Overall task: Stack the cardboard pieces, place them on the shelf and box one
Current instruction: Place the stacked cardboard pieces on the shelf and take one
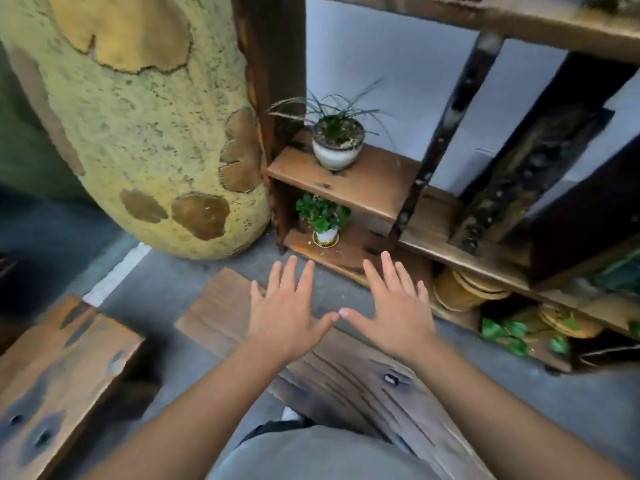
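A wooden shelf unit is seen ahead, beside a large yellow textured column. White cardboard pieces appear to stand upright in its compartments, though blur leaves this uncertain. Both hands are held flat over a wooden plank: left hand and right hand, fingers spread, nothing gripped, thumbs almost touching. Cardboard should probably be located first. Two potted plants occupy the small shelves.

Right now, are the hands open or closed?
Open. Both the left hand and the right hand are spread flat with fingers apart, holding nothing.
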